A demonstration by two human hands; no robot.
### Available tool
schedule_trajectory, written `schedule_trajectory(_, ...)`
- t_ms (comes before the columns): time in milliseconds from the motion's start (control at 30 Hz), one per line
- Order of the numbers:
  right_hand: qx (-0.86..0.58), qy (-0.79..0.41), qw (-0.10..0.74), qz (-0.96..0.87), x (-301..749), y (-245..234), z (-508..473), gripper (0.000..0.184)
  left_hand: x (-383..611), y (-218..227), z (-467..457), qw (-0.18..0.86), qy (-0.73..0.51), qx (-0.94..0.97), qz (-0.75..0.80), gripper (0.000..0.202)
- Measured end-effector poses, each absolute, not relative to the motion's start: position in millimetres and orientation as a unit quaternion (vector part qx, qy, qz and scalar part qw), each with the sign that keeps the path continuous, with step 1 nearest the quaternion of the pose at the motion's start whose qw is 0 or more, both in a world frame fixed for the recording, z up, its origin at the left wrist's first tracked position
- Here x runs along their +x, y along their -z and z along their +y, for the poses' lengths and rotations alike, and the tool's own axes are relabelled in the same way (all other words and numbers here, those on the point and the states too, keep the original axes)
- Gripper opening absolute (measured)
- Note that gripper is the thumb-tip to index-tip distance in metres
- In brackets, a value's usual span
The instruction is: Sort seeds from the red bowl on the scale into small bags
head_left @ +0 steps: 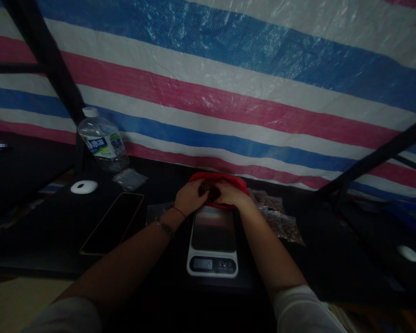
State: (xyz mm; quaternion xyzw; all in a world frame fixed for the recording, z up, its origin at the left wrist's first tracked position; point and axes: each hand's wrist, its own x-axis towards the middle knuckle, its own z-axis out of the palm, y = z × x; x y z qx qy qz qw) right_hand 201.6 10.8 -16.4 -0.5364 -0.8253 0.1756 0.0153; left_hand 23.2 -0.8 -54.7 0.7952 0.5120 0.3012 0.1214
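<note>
My left hand (190, 198) and my right hand (230, 194) meet at the mouth of a red bag (225, 179) just beyond a small kitchen scale (213, 240). Both hands have curled fingers closed on a dark clump (208, 188) of something from the bag; what it is I cannot make out in the dim light. The scale's steel platform is bare and its display faces me. A red string and a bracelet circle my left wrist.
A phone (113, 223) lies dark to the left of the scale, with a water bottle (102, 144), a small clear bag (129, 179) and a white disc (84, 187) behind it. Filled clear bags (280, 217) lie at right. A striped tarp (229, 83) hangs behind; black frame bars (374, 159) cross both sides.
</note>
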Motion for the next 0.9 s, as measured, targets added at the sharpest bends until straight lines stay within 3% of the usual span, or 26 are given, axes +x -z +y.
schedule_trajectory(267, -0.513, -0.184, 0.037, -0.838, 194.6, 27.2, 17.4, 0.028, 23.1, 43.3, -8.6, 0.132, -0.280, 0.778, 0.547, 0.033)
schedule_trajectory(400, -0.519, -0.142, 0.063, -0.840, 199.8, 23.4, 18.3, 0.027, 24.2, 40.5, -9.9, 0.136, -0.273, 0.766, 0.565, 0.033)
schedule_trajectory(600, -0.466, -0.193, 0.088, -0.859, 191.7, 28.7, 16.3, 0.034, 24.3, 42.5, -8.8, 0.136, -0.270, 0.770, 0.562, 0.034)
schedule_trajectory(767, -0.501, -0.163, 0.056, -0.848, 194.3, 33.3, 21.4, 0.024, 23.2, 45.5, -7.5, 0.124, -0.282, 0.771, 0.557, 0.038)
schedule_trajectory(900, -0.520, -0.134, 0.050, -0.842, 207.9, 27.4, 25.0, 0.029, 22.9, 45.3, -7.5, 0.127, -0.279, 0.770, 0.559, 0.039)
